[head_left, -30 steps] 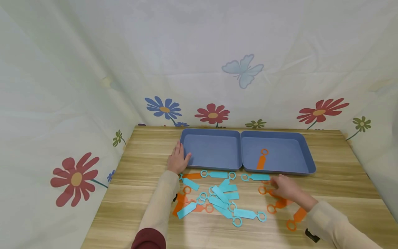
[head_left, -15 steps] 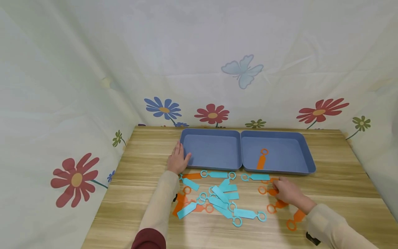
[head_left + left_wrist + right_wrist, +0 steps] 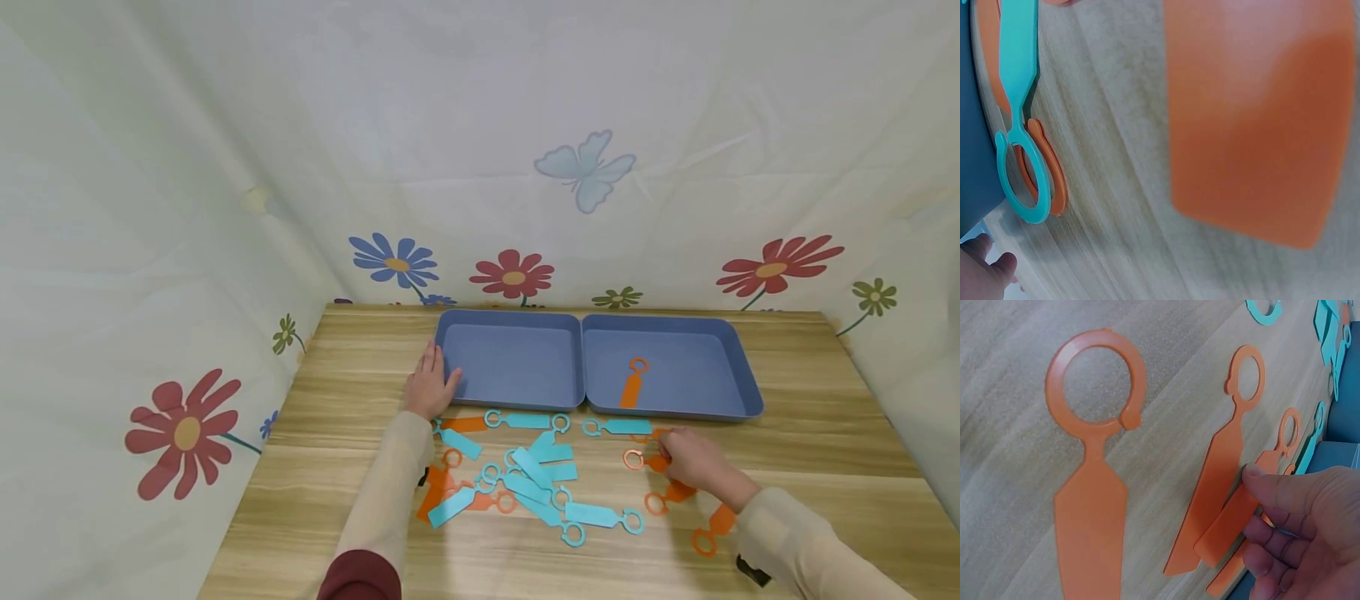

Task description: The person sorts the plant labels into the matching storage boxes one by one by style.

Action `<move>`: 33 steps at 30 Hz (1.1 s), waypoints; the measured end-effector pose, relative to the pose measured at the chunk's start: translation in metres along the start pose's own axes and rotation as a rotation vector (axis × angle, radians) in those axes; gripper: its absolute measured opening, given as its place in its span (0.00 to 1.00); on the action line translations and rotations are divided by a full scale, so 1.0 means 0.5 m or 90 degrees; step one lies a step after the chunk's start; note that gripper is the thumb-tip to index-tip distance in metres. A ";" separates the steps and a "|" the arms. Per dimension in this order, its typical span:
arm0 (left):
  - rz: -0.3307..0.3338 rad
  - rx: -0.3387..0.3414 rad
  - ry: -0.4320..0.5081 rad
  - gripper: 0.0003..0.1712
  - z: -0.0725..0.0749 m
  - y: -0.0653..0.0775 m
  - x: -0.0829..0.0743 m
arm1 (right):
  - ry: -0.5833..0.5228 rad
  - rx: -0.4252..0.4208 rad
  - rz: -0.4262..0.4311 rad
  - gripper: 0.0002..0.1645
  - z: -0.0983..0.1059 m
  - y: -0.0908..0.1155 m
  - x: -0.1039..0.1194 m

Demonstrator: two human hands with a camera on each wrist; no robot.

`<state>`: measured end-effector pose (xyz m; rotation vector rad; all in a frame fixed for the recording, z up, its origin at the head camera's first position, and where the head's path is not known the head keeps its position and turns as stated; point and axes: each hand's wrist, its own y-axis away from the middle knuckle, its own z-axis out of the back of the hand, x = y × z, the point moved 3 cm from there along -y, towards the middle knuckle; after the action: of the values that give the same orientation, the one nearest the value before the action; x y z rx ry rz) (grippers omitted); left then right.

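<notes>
My right hand (image 3: 693,460) pinches a flat orange ring-ended tag (image 3: 1229,528), thumb on its upper face and fingers curled beneath, as the right wrist view shows. Another orange tag (image 3: 1213,487) lies right beside it, and a nearer one (image 3: 1091,531) lies apart. My left hand (image 3: 429,387) rests with extended fingers on the left wall of the left blue tray (image 3: 517,362). Inside the right blue tray (image 3: 690,367) lies one orange tag (image 3: 631,390). A turquoise tag (image 3: 628,427) lies just in front of that tray, near my right fingers.
Several turquoise tags (image 3: 534,468) overlap in a pile mid-table. Orange tags (image 3: 435,496) lie partly under turquoise ones by my left forearm. The two trays stand side by side on the wooden table (image 3: 360,350), before a flowered curtain (image 3: 480,183).
My right hand has shifted slightly right from the turquoise tag onto the orange tag and taken hold of it. The left hand keeps its place on the tray.
</notes>
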<state>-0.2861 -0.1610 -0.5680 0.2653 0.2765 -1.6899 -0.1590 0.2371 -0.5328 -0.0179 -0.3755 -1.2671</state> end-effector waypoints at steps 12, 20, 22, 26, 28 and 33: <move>0.000 -0.008 0.009 0.40 0.001 -0.001 0.000 | -0.042 0.046 0.046 0.19 -0.003 -0.014 -0.019; 0.005 0.005 0.005 0.40 -0.002 -0.002 0.001 | -0.180 0.133 0.097 0.11 0.010 -0.026 -0.030; 0.004 0.002 0.006 0.40 -0.001 -0.003 0.000 | -0.234 0.159 0.108 0.09 0.018 -0.029 -0.032; 0.007 0.006 0.009 0.40 0.001 -0.002 0.000 | -0.333 0.209 0.103 0.06 0.033 -0.033 -0.034; 0.011 0.011 0.010 0.40 0.002 -0.001 -0.001 | -0.387 0.236 0.082 0.05 0.040 -0.036 -0.035; 0.012 0.012 0.007 0.40 0.005 0.000 -0.003 | -0.493 0.283 0.012 0.02 0.060 -0.046 -0.038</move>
<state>-0.2859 -0.1606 -0.5653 0.2903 0.2650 -1.6733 -0.1930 0.2541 -0.5142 -0.1352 -1.3150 -1.0956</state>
